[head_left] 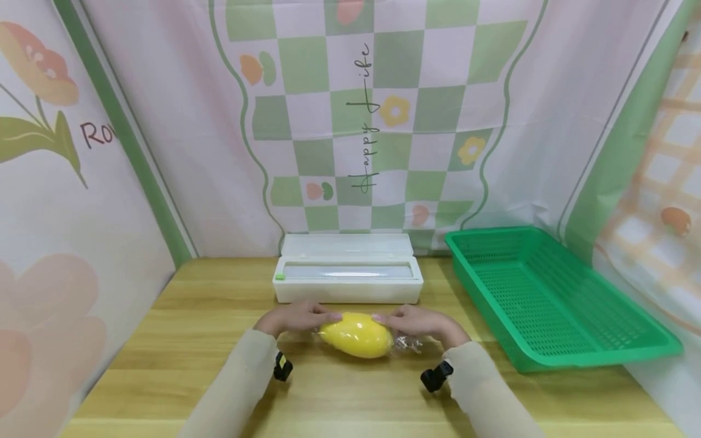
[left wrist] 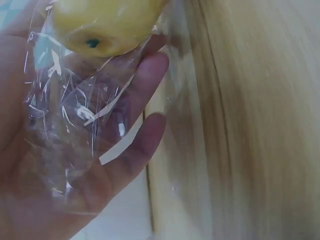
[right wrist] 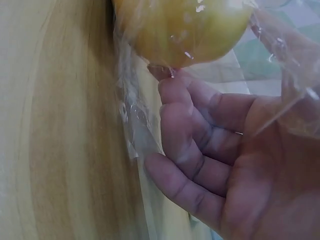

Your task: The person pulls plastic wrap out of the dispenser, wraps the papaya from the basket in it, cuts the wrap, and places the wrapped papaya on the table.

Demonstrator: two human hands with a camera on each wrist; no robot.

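Observation:
A plump yellow oval fruit (head_left: 357, 336), wrapped in clear cling film, is held between both hands in front of the person. My left hand (head_left: 298, 317) grips its left end, thumb on top; in the left wrist view a small dark green stem spot shows on that end, and loose crinkled film (left wrist: 82, 107) trails over the palm. At the other end my right hand (head_left: 418, 322) grips with its thumb on top and fingers curled at the far side. Loose film (right wrist: 135, 115) hangs beside those fingers in the right wrist view.
Behind the fruit stands a white cling film dispenser box (head_left: 347, 291) with its lid raised and a small green piece at its left. A green perforated plastic basket (head_left: 588, 364) occupies the right of the wooden table (head_left: 181, 347). Printed curtains (head_left: 230, 201) enclose the back and sides.

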